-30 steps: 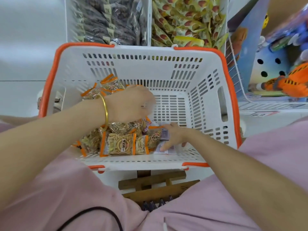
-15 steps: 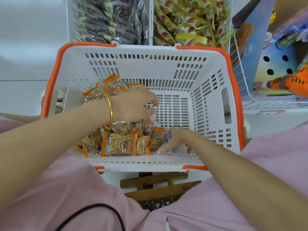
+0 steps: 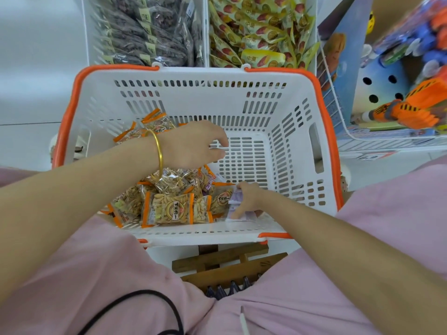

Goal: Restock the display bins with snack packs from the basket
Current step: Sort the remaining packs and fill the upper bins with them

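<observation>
A white basket (image 3: 285, 110) with an orange rim rests on my lap. Orange-edged snack packs (image 3: 169, 209) lie piled in its left and near part. My left hand (image 3: 193, 145), with a gold bangle at the wrist, hovers over the pile, fingers curled downward; nothing shows in it. My right hand (image 3: 246, 200) is at the basket's near wall, its fingers closed on purple-and-white packs (image 3: 235, 198). Beyond the basket stand two white display bins: one with dark packs (image 3: 145, 30), one with yellow-green packs (image 3: 261, 32).
A wire rack (image 3: 387, 141) with toy packaging stands to the right. A wooden stool frame (image 3: 225, 262) shows below the basket, between my knees. White floor lies to the left.
My left hand has slid a little to the right over the pile. My right hand has closed further on the purple packs by the near wall.
</observation>
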